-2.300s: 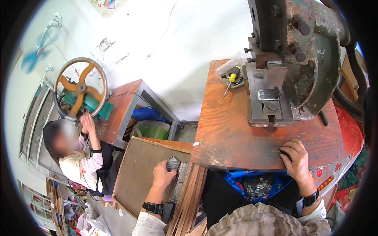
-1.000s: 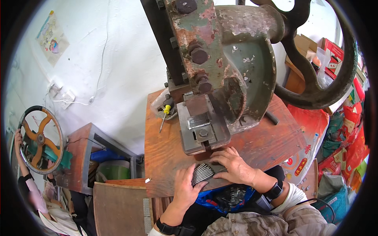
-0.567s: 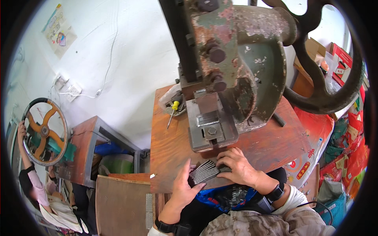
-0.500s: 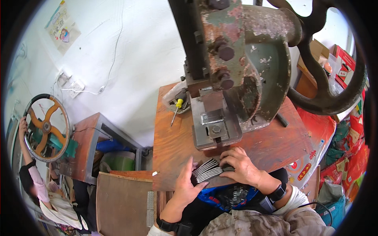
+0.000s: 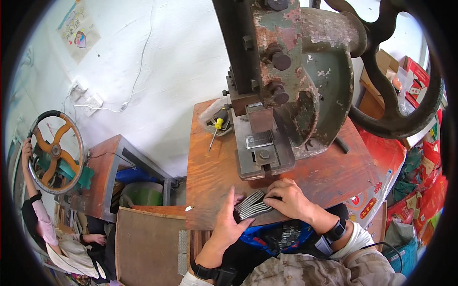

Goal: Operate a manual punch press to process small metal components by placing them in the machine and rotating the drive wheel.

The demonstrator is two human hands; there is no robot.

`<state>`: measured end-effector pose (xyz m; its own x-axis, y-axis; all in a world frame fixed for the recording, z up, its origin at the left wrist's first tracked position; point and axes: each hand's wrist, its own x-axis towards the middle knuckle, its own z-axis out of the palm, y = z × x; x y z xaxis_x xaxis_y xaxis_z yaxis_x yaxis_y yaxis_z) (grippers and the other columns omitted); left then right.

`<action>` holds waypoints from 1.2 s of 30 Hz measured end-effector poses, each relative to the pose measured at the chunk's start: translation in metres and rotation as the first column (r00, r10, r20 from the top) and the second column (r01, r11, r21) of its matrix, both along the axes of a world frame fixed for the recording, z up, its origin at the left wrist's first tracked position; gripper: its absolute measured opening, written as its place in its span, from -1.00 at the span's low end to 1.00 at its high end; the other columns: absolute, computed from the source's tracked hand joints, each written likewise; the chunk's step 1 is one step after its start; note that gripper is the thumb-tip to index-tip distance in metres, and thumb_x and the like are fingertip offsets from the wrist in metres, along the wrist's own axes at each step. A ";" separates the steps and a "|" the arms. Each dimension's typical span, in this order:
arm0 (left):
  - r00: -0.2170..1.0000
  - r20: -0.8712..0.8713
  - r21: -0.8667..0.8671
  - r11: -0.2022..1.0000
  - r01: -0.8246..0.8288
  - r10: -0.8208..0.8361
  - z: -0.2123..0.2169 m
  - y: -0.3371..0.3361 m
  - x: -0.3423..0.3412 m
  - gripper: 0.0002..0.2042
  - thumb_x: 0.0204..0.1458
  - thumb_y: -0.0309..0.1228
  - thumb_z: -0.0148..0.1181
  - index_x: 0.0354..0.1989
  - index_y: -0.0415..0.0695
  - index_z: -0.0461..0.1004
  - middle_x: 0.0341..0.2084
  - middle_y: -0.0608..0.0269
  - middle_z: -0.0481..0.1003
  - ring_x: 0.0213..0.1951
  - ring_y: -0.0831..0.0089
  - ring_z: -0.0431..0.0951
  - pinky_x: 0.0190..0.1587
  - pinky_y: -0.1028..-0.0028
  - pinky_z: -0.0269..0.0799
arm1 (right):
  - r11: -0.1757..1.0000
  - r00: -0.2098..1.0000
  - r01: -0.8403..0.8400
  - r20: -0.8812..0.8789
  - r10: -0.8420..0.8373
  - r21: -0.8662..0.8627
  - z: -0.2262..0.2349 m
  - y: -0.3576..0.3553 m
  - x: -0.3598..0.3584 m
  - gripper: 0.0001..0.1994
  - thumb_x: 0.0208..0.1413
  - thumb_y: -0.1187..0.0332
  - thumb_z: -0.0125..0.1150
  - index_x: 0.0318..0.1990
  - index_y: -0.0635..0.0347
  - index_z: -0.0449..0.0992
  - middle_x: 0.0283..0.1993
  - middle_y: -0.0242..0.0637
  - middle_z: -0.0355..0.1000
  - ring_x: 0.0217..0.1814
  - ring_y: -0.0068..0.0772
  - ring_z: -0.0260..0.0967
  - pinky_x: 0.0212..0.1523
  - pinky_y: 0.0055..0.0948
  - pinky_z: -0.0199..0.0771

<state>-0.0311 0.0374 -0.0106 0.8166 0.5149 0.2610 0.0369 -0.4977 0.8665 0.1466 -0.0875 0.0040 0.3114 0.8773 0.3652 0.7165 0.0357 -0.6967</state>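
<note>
My left hand (image 5: 225,223) is closed around one side of a stack of thin metal strips (image 5: 253,206), silver-edged with dark gaps, thumb along the near side. At the stack's right end, the fingers of my right hand (image 5: 291,199) are bent and pressed against the strips. Both hands are at the front edge of the wooden bench (image 5: 210,190). Just beyond them stands a heavy hand press (image 5: 281,62) with worn green paint. On its bolted lower plate (image 5: 264,156) is a ribbed dark metal block (image 5: 259,139).
A screwdriver (image 5: 219,123) with a yellow-and-black handle leans from a plastic tub (image 5: 210,112) left of the press. A large handwheel (image 5: 396,125) curves at the right. Below the stack lies a blue bag (image 5: 272,238) of metal pieces. Far left, a person grips another wheel (image 5: 56,151).
My view has shifted slightly, moving the press a little right in the picture. My right fingers have shifted along the strips. The other person's second hand now shows near their lap.
</note>
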 end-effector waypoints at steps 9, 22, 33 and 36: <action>0.998 -0.044 0.020 0.999 -0.032 0.033 0.003 -0.002 0.001 0.00 -0.34 -0.58 0.44 0.34 -0.19 -0.08 -0.10 0.07 0.46 -0.04 0.33 0.47 0.06 0.44 0.32 | 0.975 0.989 0.137 -0.037 -0.145 -0.174 0.005 -0.005 0.022 -0.77 0.01 0.23 0.16 -0.37 0.23 0.58 -0.34 -0.09 0.48 -0.20 0.01 0.41 -0.16 -0.17 0.39; 0.994 -0.062 0.097 0.992 -0.083 0.089 -0.006 -0.005 0.003 -0.14 -0.31 -0.64 0.38 0.28 -0.19 0.07 -0.16 0.06 0.50 -0.12 0.39 0.52 -0.06 0.47 0.39 | 0.976 0.960 -0.191 0.187 0.207 -0.102 0.017 -0.020 0.016 -0.31 -0.22 0.28 0.41 0.16 0.12 0.32 0.20 -0.15 0.25 0.18 -0.01 0.18 0.19 -0.11 0.19; 0.991 -0.047 0.430 0.898 -0.090 0.122 0.011 -0.013 0.019 -0.55 -0.29 -0.42 0.37 -0.15 -0.28 0.43 -0.26 0.03 0.44 -0.19 0.04 0.39 -0.12 0.23 0.33 | 0.976 0.972 -0.218 0.084 0.218 -0.011 0.012 -0.002 0.007 -0.35 -0.27 0.38 0.38 0.12 0.10 0.34 0.08 -0.16 0.32 0.12 -0.03 0.21 0.14 -0.16 0.21; 0.991 -0.070 0.419 0.905 -0.073 0.112 0.011 -0.008 0.017 -0.56 -0.28 -0.41 0.36 -0.15 -0.28 0.44 -0.27 0.02 0.44 -0.20 0.05 0.40 -0.14 0.24 0.34 | 0.997 0.981 -0.081 0.176 0.077 0.013 -0.001 -0.018 0.022 -0.48 -0.26 0.39 0.38 -0.01 0.12 0.46 0.01 -0.17 0.36 0.04 -0.06 0.26 0.04 -0.26 0.30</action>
<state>-0.0140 0.0293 0.0005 0.8006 0.4508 0.3947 0.1685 -0.8015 0.5737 0.1685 -0.1054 0.0033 0.1711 0.8887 0.4253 0.8217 0.1095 -0.5593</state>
